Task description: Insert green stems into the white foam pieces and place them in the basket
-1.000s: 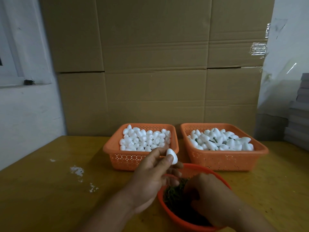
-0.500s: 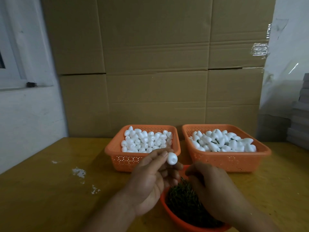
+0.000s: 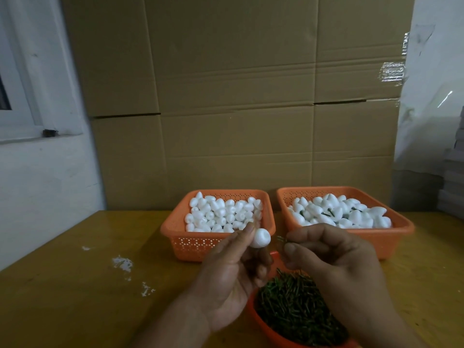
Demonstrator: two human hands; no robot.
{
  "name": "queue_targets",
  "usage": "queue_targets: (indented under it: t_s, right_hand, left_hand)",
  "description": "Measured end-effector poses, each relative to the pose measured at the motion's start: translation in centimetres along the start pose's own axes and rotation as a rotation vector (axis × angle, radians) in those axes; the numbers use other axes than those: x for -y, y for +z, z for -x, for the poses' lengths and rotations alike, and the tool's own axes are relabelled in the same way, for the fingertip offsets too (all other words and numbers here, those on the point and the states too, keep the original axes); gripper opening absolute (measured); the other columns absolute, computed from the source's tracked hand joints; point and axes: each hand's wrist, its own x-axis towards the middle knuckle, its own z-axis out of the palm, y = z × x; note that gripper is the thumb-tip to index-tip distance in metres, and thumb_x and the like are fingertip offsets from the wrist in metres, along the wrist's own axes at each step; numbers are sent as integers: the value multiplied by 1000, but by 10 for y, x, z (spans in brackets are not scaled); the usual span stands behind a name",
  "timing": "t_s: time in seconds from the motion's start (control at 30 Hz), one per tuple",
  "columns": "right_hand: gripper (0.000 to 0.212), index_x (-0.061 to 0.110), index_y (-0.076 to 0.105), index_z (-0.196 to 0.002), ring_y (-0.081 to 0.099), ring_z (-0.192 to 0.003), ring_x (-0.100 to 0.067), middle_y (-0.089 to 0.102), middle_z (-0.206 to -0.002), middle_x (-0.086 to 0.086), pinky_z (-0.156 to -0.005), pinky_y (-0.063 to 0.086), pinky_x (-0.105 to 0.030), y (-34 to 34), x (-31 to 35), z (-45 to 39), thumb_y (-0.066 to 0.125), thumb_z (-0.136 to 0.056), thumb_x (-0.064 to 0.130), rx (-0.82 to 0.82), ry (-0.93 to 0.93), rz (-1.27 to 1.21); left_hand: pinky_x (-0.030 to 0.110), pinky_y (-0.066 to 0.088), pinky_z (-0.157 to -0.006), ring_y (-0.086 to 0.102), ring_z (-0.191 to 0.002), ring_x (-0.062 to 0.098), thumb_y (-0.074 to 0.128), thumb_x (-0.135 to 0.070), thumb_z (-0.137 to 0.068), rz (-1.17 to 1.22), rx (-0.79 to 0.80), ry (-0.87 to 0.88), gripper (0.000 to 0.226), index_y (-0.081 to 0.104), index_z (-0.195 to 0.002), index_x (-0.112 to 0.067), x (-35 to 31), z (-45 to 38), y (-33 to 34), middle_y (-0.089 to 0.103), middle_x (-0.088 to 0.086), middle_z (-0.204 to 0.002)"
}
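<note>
My left hand (image 3: pixel 229 275) pinches a white foam piece (image 3: pixel 260 237) between thumb and fingertips, above the table. Just right of it, my right hand (image 3: pixel 334 262) pinches a short green stem (image 3: pixel 280 238) whose tip points at the foam piece, a small gap apart. Below both hands sits a round orange bowl (image 3: pixel 270 327) full of green stems (image 3: pixel 296 310). Behind stand two orange baskets: the left basket (image 3: pixel 175 232) holds plain foam pieces, and the right basket (image 3: pixel 399 229) holds foam pieces with dark stems showing among them.
The baskets stand on a yellow wooden table (image 3: pixel 75 285) with white foam crumbs (image 3: pixel 123 262) on its left half. Large cardboard boxes (image 3: pixel 238 96) form a wall right behind the baskets. Grey stacked items (image 3: pixel 454 187) sit at the far right.
My right hand has lifted out of the stem bowl with a green stem and come up level with the foam piece. My left hand stays about where it was, still holding the foam piece.
</note>
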Motion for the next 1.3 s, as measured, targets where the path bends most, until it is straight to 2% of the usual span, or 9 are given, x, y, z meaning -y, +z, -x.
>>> queue_targets:
  t_s: [0.1, 0.27, 0.4, 0.57, 0.7, 0.77, 1.0, 1.13, 1.3]
  right_hand:
    - [12, 12, 76, -79, 72, -63, -19, 75, -70, -13, -60, 57, -20, 0, -3, 0, 74, -78, 1, 14, 23, -41]
    - [12, 14, 76, -81, 73, -66, -18, 76, -72, -9, -62, 58, -22, -1, -8, 0, 71, -85, 3, 49, -4, 55]
    - [14, 24, 76, -82, 74, -71, -10, 77, -75, 5, -69, 61, -28, 0, -10, 3, 73, -86, 12, 32, -49, 230]
    - [3, 33, 73, -83, 68, -61, -5, 72, -71, 14, -56, 55, -30, -1, -8, 5, 70, -82, 33, 14, -195, 484]
    - [14, 30, 75, -87, 62, -66, -1, 66, -70, 19, -60, 48, -15, -3, -5, 5, 79, -79, 18, 25, -386, 708]
    - [17, 26, 77, -88, 59, -68, 0, 65, -74, 18, -62, 47, -15, -2, -4, 5, 81, -77, 14, 26, -413, 755]
    - [19, 27, 79, -89, 66, -70, 4, 71, -75, 20, -64, 53, -18, -2, -6, 6, 82, -76, 13, 36, -318, 684]
    - [17, 32, 78, -86, 67, -66, 6, 70, -70, 24, -64, 55, -20, -1, -11, 6, 83, -77, 18, 20, -220, 661]
    - [11, 36, 73, -80, 68, -64, 0, 71, -74, 22, -63, 57, -24, -2, -13, 5, 77, -81, 25, 27, -153, 580]
  left_hand:
    - [21, 42, -46, 53, -52, 13, 73, -43, -79, -10, 6, 3, 37, 72, -101, -13, -1, 1, 1, 61, 8, -69]
    - [20, 39, -43, 51, -49, 12, 74, -44, -77, -13, 7, -4, 38, 69, -98, -13, -1, 2, 3, 58, 7, -67]
    - [20, 38, -43, 51, -49, 11, 74, -44, -76, -25, 9, -6, 37, 69, -97, -13, 0, 2, 3, 57, 7, -67]
    - [20, 34, -42, 47, -47, 11, 73, -45, -77, -88, -13, 13, 37, 67, -94, -13, 1, 2, 4, 56, 6, -64]
    - [20, 30, -42, 44, -45, 11, 73, -44, -74, -180, -38, 46, 27, 69, -79, -18, 2, 4, 6, 55, 4, -61]
    - [20, 29, -41, 43, -45, 11, 73, -43, -73, -200, -44, 65, 25, 68, -77, -19, 3, 4, 6, 55, 5, -60]
    - [20, 32, -42, 45, -45, 11, 75, -44, -70, -255, -51, 158, 28, 71, -79, -18, 7, 3, 7, 55, 6, -60]
    - [20, 35, -45, 47, -51, 11, 73, -38, -73, -226, -17, 195, 37, 74, -91, -6, 7, 2, 4, 56, 6, -64]
    - [20, 39, -49, 48, -56, 10, 77, -29, -81, -247, 41, 223, 25, 76, -99, -11, 6, 1, 0, 58, 4, -68]
